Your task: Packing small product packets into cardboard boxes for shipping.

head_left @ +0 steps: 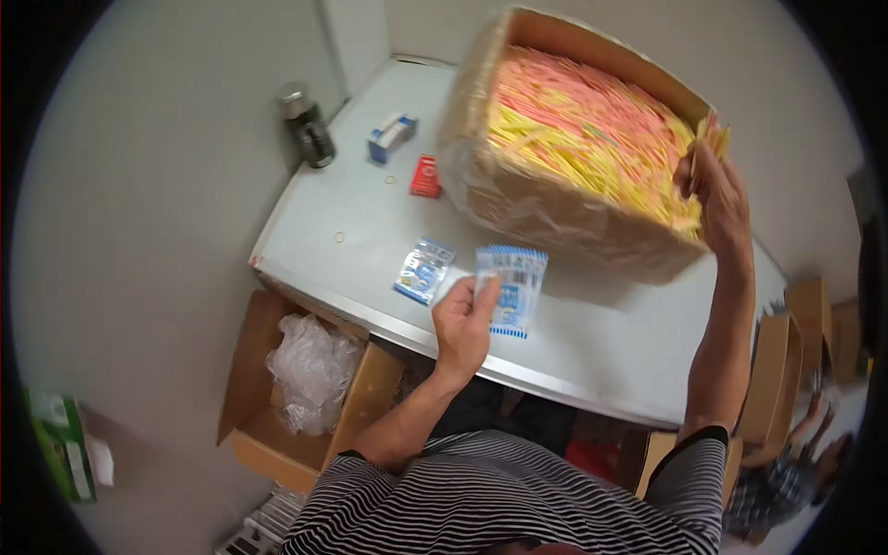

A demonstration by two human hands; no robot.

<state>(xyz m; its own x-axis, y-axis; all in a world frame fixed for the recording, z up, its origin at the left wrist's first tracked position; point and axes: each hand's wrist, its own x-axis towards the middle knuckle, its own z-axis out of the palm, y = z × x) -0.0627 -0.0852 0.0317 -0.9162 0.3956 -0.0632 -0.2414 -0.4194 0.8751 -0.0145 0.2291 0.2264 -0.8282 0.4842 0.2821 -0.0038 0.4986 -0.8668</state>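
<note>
My left hand [465,326] pinches a clear and blue plastic packet [520,287] above the front part of the table. Another blue and silver packet [425,270] lies flat just left of it. Up at the right end of a large cardboard box [573,208], my right hand [717,199] is closed around a small bunch of thin pink and yellow strips [712,137]. The box is filled with loose strips [592,125], pink toward the back and yellow toward the front. Clear plastic wraps part of its outside. What exactly the strips are, I cannot tell.
On the white table [314,217] stand a dark flask [307,128], a blue and white tape dispenser [392,139] and a red small box [425,177]. Below the left edge, an open carton [264,444] holds crumpled clear plastic [314,370]. Another person [786,481] is at far right.
</note>
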